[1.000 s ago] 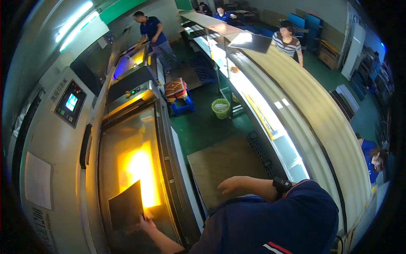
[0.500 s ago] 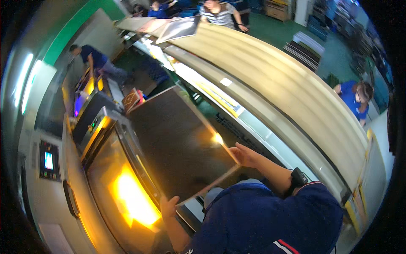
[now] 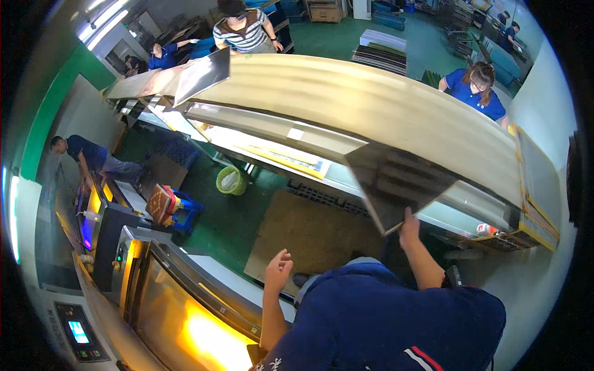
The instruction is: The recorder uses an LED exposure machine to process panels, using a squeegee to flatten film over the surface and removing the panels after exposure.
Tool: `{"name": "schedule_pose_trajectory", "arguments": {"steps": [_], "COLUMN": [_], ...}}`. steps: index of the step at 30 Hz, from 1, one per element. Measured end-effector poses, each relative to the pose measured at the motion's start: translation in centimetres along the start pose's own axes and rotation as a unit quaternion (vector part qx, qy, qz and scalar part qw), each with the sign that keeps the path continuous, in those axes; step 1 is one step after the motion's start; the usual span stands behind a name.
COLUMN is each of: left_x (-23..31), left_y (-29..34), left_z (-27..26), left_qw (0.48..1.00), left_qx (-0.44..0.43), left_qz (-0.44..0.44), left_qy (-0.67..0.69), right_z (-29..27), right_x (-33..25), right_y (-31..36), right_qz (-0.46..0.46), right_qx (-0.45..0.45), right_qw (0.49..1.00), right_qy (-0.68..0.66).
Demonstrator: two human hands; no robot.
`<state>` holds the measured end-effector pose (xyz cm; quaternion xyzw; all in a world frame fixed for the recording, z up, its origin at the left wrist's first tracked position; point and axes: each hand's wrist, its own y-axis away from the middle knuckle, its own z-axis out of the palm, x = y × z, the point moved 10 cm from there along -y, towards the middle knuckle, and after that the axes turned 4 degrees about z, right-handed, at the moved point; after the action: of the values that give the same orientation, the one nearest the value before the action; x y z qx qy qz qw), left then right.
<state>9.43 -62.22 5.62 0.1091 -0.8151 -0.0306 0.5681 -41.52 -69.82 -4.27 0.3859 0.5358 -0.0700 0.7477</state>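
A thin dark panel (image 3: 399,179) with a narrow pale edge is tilted up at the right, its far part overlapping the edge of a long cream-topped table (image 3: 346,83). My right hand (image 3: 409,229) grips it at the near corner, thumb up against its face. Nothing is in my left hand (image 3: 278,270); its fingers are apart and slightly curled, above the side of a machine. That machine's glass window (image 3: 198,315) glows bright yellow, just left of my left forearm.
A control panel with a lit screen (image 3: 78,332) is at the lower left. Beyond the machine stand a blue stool (image 3: 185,210) and a yellow-green basket (image 3: 231,180). Brown board (image 3: 297,241) covers the floor ahead. Several people work around the table, one in stripes (image 3: 247,31).
The panel has swung from above the glowing machine over to the table on the right. My left hand has let go of it; my right hand still grips it. The view has turned too.
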Motion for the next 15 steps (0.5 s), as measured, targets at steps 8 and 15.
{"name": "schedule_pose_trajectory", "arguments": {"steps": [8, 15], "left_x": [-8.5, -15.4], "left_y": [3.8, 6.6], "left_z": [-10.3, -16.9], "left_qw": [0.993, 0.994], "left_qx": [-0.046, 0.06], "left_qz": [-0.03, -0.088], "left_qy": [-0.101, 0.027], "right_z": [-1.0, 25.0], "right_x": [1.7, 20.6], "right_y": [-5.2, 10.4], "right_qz": [0.036, 0.207], "right_qx": [0.044, -0.3], "right_qw": [0.943, 0.904], "right_qy": [-0.327, 0.223]}}
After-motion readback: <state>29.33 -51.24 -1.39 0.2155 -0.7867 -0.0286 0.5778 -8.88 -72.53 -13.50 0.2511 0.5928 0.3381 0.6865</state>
